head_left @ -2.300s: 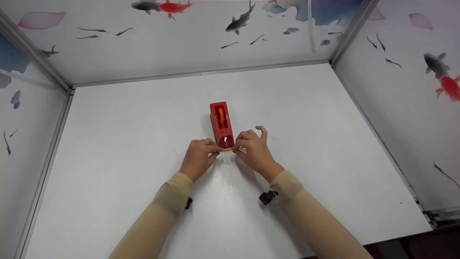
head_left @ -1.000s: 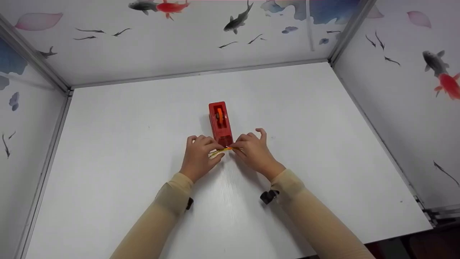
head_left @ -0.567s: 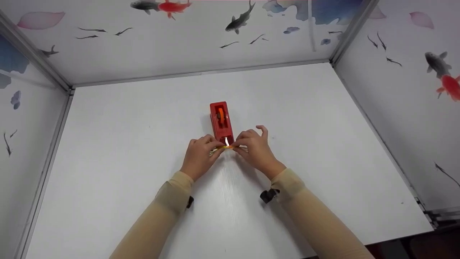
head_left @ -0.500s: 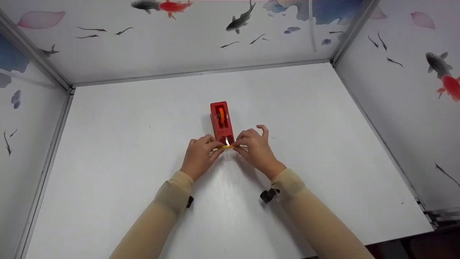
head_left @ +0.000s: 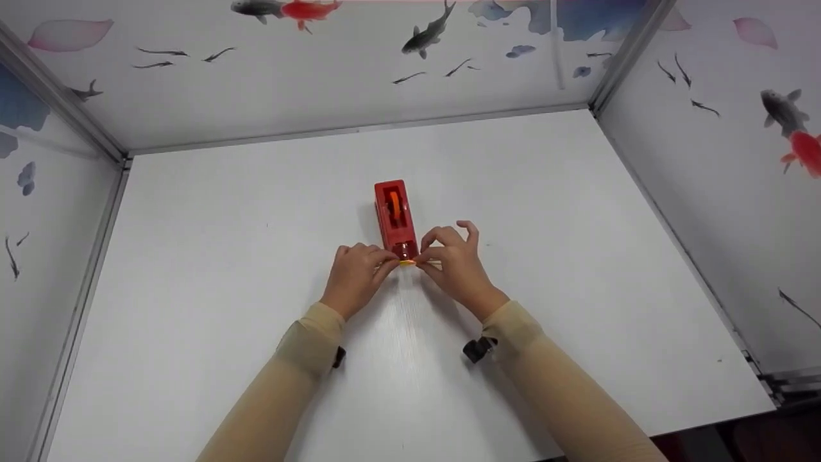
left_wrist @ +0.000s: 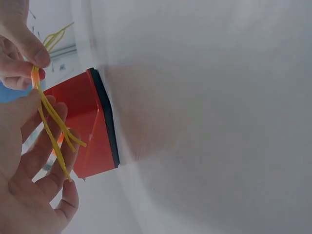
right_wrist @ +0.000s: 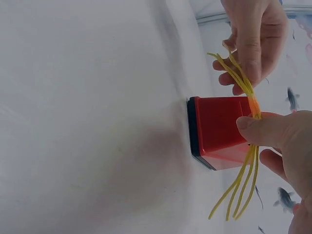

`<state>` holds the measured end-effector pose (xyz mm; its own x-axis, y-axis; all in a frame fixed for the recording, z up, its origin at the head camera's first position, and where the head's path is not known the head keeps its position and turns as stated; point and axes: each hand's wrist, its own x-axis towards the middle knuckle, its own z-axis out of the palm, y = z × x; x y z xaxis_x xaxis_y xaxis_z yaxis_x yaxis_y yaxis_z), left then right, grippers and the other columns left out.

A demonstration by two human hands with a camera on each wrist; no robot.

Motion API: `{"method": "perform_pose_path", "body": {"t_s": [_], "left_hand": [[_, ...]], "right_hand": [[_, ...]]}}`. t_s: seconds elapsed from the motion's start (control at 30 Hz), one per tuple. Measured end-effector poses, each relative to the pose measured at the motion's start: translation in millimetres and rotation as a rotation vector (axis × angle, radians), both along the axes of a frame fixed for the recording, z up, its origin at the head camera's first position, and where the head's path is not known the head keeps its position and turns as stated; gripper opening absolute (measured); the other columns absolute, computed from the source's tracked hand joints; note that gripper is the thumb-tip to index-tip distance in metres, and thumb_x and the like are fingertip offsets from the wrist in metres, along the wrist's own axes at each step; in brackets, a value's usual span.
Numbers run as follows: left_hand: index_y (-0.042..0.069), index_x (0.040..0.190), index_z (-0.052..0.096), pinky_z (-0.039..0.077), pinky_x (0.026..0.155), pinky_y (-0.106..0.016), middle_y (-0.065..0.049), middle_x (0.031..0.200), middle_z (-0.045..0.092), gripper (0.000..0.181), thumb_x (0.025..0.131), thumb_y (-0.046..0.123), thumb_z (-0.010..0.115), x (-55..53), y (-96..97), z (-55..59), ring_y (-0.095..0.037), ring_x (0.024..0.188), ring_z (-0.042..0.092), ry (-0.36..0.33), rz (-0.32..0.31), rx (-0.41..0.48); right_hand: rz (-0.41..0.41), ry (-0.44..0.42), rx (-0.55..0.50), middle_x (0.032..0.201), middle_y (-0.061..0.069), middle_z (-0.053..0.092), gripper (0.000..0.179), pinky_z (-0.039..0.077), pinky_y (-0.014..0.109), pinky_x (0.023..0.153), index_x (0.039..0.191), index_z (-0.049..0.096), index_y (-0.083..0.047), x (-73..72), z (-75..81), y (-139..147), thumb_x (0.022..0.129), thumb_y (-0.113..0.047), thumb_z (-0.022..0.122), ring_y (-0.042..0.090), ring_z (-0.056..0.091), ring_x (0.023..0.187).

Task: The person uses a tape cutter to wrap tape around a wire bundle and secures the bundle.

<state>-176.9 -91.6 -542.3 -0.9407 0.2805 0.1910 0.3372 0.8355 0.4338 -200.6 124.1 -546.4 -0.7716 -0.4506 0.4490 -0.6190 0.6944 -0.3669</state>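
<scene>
A bundle of thin yellow cords (right_wrist: 242,178) is wrapped at its middle with a band of orange tape (right_wrist: 253,105). My left hand (head_left: 359,276) pinches the bundle on one side of the band between thumb and fingers; in the left wrist view the loose cord ends (left_wrist: 61,129) fan out across its spread fingers. On the band's other side, my right hand (head_left: 458,266) pinches the cords with thumb and forefinger, its other fingers raised. Just beyond both hands stands a red tape dispenser (head_left: 399,234) with an orange roll (head_left: 395,205) inside; the band is right at its near end.
The dispenser stands on a white table (head_left: 256,212). White panels (head_left: 321,90) with printed fish enclose the back and sides, framed by metal rails. A black wrist camera (head_left: 478,350) hangs under the right sleeve.
A second ago the left thumb was spread off the cords; now it pinches them. The right hand's fingers have lifted a little. The bright strip at the dispenser's near end no longer shows.
</scene>
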Motion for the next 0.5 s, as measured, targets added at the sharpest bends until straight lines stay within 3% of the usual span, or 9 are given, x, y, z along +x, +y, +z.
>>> {"method": "perform_pose_path", "body": {"t_s": [0.1,0.23,0.5], "left_hand": [[0.023,0.113,0.081,0.045,0.086,-0.043,0.001,0.095,0.078,0.026,0.101,0.039,0.065,-3.4,-0.6,2.7,-0.022,0.09,0.064,-0.043,-0.013,-0.027],[0.022,0.107,0.082,0.044,0.086,-0.045,0.0,0.094,0.076,0.026,0.1,0.04,0.065,-5.5,-2.0,5.5,-0.022,0.091,0.063,-0.076,-0.025,-0.044],[0.022,0.101,0.082,0.041,0.093,-0.047,0.001,0.092,0.072,0.019,0.094,0.037,0.074,-5.6,-2.8,5.6,-0.021,0.093,0.06,-0.111,-0.013,0.042]], "right_hand": [[-0.006,0.007,-0.002,0.099,-0.004,0.065,0.004,0.023,0.059,0.113,0.083,0.084,-0.018,-0.4,0.2,-0.4,0.085,-0.02,0.087,0.018,0.063,0.105],[-0.004,0.01,-0.007,0.097,-0.004,0.066,0.007,0.024,0.059,0.113,0.081,0.082,-0.017,0.3,0.0,-1.3,0.086,-0.018,0.086,0.018,0.064,0.104],[-0.016,0.0,0.008,0.097,-0.005,0.071,0.01,0.023,0.06,0.114,0.081,0.077,-0.018,2.2,0.5,-2.3,0.086,-0.017,0.085,0.017,0.065,0.104]]}}
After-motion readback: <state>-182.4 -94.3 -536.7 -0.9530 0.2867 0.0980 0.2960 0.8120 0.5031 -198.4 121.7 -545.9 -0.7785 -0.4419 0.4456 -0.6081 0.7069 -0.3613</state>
